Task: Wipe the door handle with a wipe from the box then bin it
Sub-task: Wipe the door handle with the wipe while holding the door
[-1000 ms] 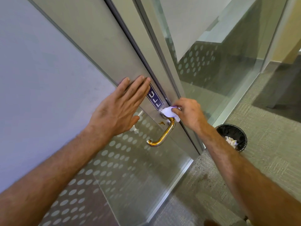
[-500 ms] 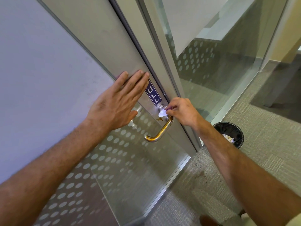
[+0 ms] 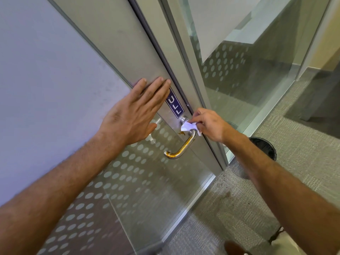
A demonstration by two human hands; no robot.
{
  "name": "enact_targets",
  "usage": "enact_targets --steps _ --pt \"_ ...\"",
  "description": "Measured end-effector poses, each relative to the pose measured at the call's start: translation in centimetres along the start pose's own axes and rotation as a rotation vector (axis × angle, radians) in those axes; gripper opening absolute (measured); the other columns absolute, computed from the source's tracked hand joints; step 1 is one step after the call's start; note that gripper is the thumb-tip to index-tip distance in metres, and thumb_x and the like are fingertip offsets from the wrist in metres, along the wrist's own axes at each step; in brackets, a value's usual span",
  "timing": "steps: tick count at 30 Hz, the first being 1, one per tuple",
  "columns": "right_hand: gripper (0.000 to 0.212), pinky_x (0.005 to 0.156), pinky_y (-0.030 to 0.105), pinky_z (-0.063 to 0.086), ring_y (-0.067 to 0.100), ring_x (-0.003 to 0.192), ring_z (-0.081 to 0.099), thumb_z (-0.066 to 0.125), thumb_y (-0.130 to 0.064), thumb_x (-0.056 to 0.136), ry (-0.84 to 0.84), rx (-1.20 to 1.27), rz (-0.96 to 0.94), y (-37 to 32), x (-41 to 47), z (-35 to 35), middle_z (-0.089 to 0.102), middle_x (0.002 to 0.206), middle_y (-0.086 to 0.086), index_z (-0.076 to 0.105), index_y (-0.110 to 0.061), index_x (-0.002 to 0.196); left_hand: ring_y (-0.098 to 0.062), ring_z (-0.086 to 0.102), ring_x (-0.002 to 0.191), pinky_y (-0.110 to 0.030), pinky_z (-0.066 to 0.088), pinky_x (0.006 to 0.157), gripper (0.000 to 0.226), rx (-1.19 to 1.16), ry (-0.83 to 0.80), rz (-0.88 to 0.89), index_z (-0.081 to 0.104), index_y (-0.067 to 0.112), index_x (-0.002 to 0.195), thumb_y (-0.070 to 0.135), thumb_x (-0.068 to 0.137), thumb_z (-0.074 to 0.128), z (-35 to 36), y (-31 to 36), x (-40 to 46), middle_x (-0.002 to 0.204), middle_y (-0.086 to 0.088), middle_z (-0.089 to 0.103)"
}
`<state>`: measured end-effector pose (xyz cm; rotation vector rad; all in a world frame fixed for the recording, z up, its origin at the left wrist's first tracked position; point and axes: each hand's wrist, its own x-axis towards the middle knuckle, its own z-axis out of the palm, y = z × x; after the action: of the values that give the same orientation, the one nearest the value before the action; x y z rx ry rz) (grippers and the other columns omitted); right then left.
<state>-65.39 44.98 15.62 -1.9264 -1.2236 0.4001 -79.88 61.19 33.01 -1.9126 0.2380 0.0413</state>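
Note:
A curved metal door handle (image 3: 181, 150) with a brassy sheen sticks out of the glass door's steel stile, below a blue PULL sign (image 3: 174, 103). My right hand (image 3: 209, 126) pinches a crumpled white wipe (image 3: 188, 127) against the handle's upper end, near its round mount. My left hand (image 3: 134, 113) lies flat on the door with its fingers spread, partly covering the sign. A small brown smear (image 3: 181, 133) marks the steel just left of the wipe. The wipe box is out of sight.
A black waste bin (image 3: 265, 147) stands on the grey carpet behind my right forearm, at the foot of a glass partition (image 3: 248, 70). The door's lower glass (image 3: 128, 181) carries a dotted frosting. A shoe tip (image 3: 233, 247) shows at the bottom edge.
The wipe has slid a little along the handle's upper end, and my right fingers have loosened into a pinch. My left hand stays flat on the door.

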Motion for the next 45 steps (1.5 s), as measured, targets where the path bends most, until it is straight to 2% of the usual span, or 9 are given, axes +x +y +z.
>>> enact_targets --steps 5,9,14,19,26,29,36,40,45 --pt "0.022 0.082 0.031 0.047 0.020 0.096 0.055 0.057 -0.003 0.095 -0.037 0.010 -0.092 0.6 -1.0 0.3 0.054 0.101 0.003 0.074 -0.005 0.109 -0.033 0.003 0.164 -0.051 0.005 0.131 0.101 -0.006 0.003 0.002 -0.009 -0.004 0.165 0.067 0.099 0.019 0.0 0.0 0.0 0.176 -0.019 -0.008" --pt "0.024 0.082 0.036 0.049 0.013 0.092 0.048 0.064 -0.012 0.093 -0.055 -0.002 -0.115 1.1 -2.0 1.2 0.050 0.099 -0.002 0.073 -0.015 0.114 -0.032 0.003 0.164 -0.051 0.003 0.131 0.100 -0.006 0.007 -0.005 -0.008 -0.004 0.165 0.066 0.099 0.018 0.1 0.0 0.1 0.176 -0.019 -0.007" --pt "0.024 0.089 0.043 0.036 0.031 0.130 0.042 0.063 -0.030 0.091 -0.007 -0.310 -0.257 1.7 -1.6 0.9 0.061 0.134 -0.008 0.073 -0.035 0.112 -0.032 0.004 0.164 -0.051 0.002 0.131 0.099 0.005 0.008 -0.002 -0.008 -0.004 0.165 0.066 0.099 0.017 0.1 0.1 0.0 0.176 -0.018 -0.005" --pt "0.023 0.109 0.055 0.019 0.024 0.140 0.037 0.059 -0.037 0.094 -0.037 -0.292 -0.281 0.4 -2.1 1.4 0.071 0.118 -0.018 0.073 -0.035 0.112 -0.031 0.004 0.164 -0.051 0.004 0.131 0.099 -0.001 0.013 -0.009 -0.005 -0.002 0.166 0.067 0.099 0.017 0.0 0.0 0.0 0.176 -0.018 -0.005" --pt "0.024 0.108 0.051 0.000 0.015 0.136 0.036 0.054 -0.048 0.094 -0.077 -0.310 -0.159 -3.8 -3.1 5.0 0.074 0.104 -0.023 0.075 -0.038 0.104 -0.032 0.006 0.164 -0.051 0.008 0.131 0.099 0.005 0.006 0.000 -0.004 -0.003 0.166 0.067 0.099 0.018 0.0 0.0 -0.1 0.176 -0.018 -0.004" --pt "0.010 0.108 0.051 -0.006 0.012 0.133 0.039 0.065 -0.038 0.090 -0.101 -0.379 -0.085 -6.3 -3.5 6.6 0.074 0.086 -0.018 0.074 -0.037 0.096 -0.031 0.009 0.163 -0.050 0.011 0.131 0.099 0.013 0.011 0.007 -0.002 -0.003 0.166 0.067 0.099 0.020 0.0 -0.1 -0.2 0.176 -0.018 -0.001" --pt "0.009 0.115 0.061 0.001 0.020 0.127 0.049 0.079 -0.028 0.078 -0.052 -0.471 0.175 -10.7 -3.7 9.2 0.070 0.070 -0.009 0.071 -0.026 0.081 -0.032 0.007 0.164 -0.050 0.010 0.131 0.099 0.014 0.012 0.012 -0.002 -0.002 0.166 0.067 0.099 0.021 -0.2 0.0 0.0 0.176 -0.018 -0.002" --pt "0.026 0.114 0.057 0.007 0.019 0.107 0.059 0.080 -0.024 0.076 -0.005 -0.459 0.220 -12.2 -2.3 10.2 0.050 0.053 -0.007 0.057 -0.025 0.065 -0.032 0.005 0.164 -0.050 0.008 0.131 0.099 0.006 0.004 0.007 -0.004 -0.002 0.166 0.067 0.100 0.019 -0.3 -0.1 -0.1 0.176 -0.018 -0.004" --pt "0.009 0.079 0.039 0.037 0.013 0.082 0.038 0.068 -0.026 0.087 0.460 -0.040 0.237 -9.1 -1.6 8.1 0.057 0.073 -0.002 0.077 -0.025 0.085 -0.032 0.004 0.164 -0.050 0.008 0.132 0.099 0.011 0.011 0.006 -0.006 -0.003 0.166 0.067 0.099 0.017 -0.2 0.0 -0.1 0.176 -0.019 -0.005"
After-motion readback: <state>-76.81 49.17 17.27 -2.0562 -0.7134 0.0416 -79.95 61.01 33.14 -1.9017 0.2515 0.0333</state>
